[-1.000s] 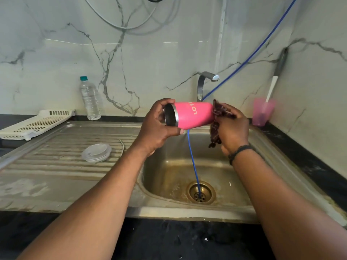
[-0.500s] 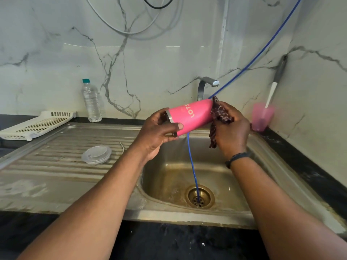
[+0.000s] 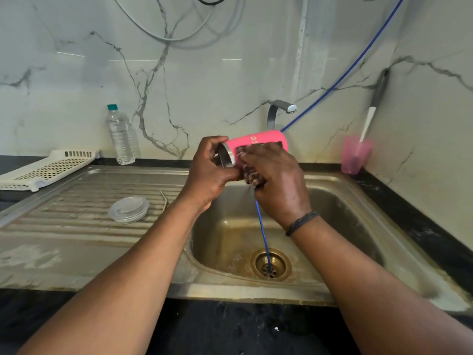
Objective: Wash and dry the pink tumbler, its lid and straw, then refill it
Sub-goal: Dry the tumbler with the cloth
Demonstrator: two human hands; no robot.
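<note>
Two hands (image 3: 212, 170) (image 3: 279, 180), one tumbler (image 3: 258, 140), one lid (image 3: 128, 209), one water bottle (image 3: 119, 135), one pink cup (image 3: 355, 155), one tray (image 3: 46, 169).

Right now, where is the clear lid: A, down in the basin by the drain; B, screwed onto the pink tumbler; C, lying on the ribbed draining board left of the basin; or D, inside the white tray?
C: the clear lid lies on the ribbed draining board, left of the basin, apart from the tumbler.
</note>
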